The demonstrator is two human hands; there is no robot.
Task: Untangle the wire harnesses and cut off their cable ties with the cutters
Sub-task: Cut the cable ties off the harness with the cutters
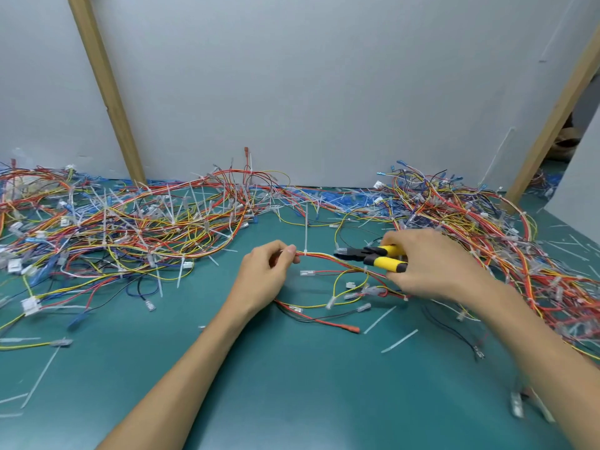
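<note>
Forearms (181, 378) outstretched, left hand (264, 276) pinching harness (324, 256), right hand (431, 264) gripping cutters (373, 254).

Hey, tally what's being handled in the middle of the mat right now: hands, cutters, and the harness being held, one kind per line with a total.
Hands: 2, left hand and right hand
Yellow-handled cutters: 1, in the right hand
Held wire harness: 1, pinched by the left hand
Upright white cable tie on that harness: 1
Total: 5

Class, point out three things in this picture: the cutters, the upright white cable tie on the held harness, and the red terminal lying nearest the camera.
cutters (388, 262), head view, lower yellow handle
cable tie (306, 228), head view, upright tail
red terminal (354, 329), head view, sleeve
</note>
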